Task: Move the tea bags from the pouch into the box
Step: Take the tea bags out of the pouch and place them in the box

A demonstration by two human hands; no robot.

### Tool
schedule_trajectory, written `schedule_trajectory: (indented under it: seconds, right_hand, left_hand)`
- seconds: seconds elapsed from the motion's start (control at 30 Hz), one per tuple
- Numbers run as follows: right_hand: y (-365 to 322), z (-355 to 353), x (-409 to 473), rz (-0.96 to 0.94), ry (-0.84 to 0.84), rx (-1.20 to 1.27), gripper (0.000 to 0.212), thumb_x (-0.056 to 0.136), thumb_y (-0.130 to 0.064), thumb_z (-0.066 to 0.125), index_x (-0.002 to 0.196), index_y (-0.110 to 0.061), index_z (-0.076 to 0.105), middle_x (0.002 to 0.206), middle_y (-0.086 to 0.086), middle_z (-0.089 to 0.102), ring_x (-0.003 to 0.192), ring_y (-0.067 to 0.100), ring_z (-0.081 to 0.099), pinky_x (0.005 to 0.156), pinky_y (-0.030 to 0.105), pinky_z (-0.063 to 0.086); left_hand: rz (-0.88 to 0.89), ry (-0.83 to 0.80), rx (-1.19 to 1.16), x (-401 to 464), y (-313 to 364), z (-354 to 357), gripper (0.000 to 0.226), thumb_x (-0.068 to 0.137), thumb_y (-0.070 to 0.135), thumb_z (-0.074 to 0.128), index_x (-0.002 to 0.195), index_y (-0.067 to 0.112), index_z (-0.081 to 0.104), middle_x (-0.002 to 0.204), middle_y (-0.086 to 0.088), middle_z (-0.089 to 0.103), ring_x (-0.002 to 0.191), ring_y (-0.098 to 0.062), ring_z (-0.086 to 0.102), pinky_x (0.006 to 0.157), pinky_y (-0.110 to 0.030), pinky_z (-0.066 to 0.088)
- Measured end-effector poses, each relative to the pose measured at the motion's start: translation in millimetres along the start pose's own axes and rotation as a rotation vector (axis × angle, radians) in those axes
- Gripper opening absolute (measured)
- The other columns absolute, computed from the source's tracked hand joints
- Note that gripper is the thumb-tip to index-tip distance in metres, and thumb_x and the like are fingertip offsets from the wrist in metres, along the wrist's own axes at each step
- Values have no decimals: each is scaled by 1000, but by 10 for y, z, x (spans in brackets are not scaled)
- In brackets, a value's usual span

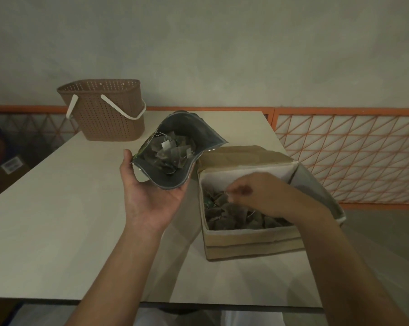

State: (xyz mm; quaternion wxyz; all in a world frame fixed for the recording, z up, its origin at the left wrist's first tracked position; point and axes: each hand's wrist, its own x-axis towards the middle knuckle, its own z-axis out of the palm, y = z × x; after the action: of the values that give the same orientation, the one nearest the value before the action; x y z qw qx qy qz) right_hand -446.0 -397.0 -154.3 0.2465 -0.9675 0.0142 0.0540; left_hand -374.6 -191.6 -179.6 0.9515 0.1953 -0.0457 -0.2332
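**Dropping tea bags into the box, one pinch at a time**

I am cupping the open pouch (175, 151) in my left hand (151, 196), fingers curled under its lower edge and thumb along its left side, tilting the mouth toward me so I am seeing inside. My right hand (248, 191) is hovering over the box (253, 241), fingers bunched in a narrow pinch; it is blurred, and it looks as if I am holding a thin string, though I cannot tell for certain.

To do this well, I am judging that I should be releasing low inside the box so strings are not snagging on its rim, and keeping the pouch steady and open for the next reach.

The pouch is holding a small cluster of tea bags (173, 151) with white tags. The box, just right of the pouch on the table (57, 220), is already carrying a layer of tea bags across its floor. A brown basket (107, 114) is standing at the far edge.
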Motion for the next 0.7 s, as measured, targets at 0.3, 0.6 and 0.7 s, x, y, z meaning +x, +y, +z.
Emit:
schedule_trajectory:
  seconds: [0.3, 0.6, 0.7]
  right_hand:
    - [-821, -378, -32, -391, 437, 365, 12, 88, -22, 69, 98, -25, 75, 93, -11, 70, 86, 1, 64, 79, 11, 49]
    - [-1112, -166, 840, -186, 42, -214, 24, 94, -18, 57, 114, -10, 67, 89, 2, 64, 84, 18, 60, 67, 23, 43]
    - [-1130, -150, 955, -152, -49, -258, 31, 89, -26, 66, 118, -17, 62, 92, -1, 59, 92, 18, 60, 75, 25, 43]
  left_hand:
    - [-30, -17, 87, -10, 7, 6, 75, 80, 71, 52, 122, 13, 73, 144, -17, 57, 142, -32, 46, 125, -40, 24]
    - [-40, 13, 68, -23, 6, 9, 76, 81, 71, 53, 124, 10, 69, 141, -17, 60, 137, -33, 52, 123, -41, 30]
    - [-48, 14, 61, -24, 15, 3, 76, 81, 70, 54, 120, 8, 73, 141, -17, 60, 138, -33, 50, 122, -41, 31]
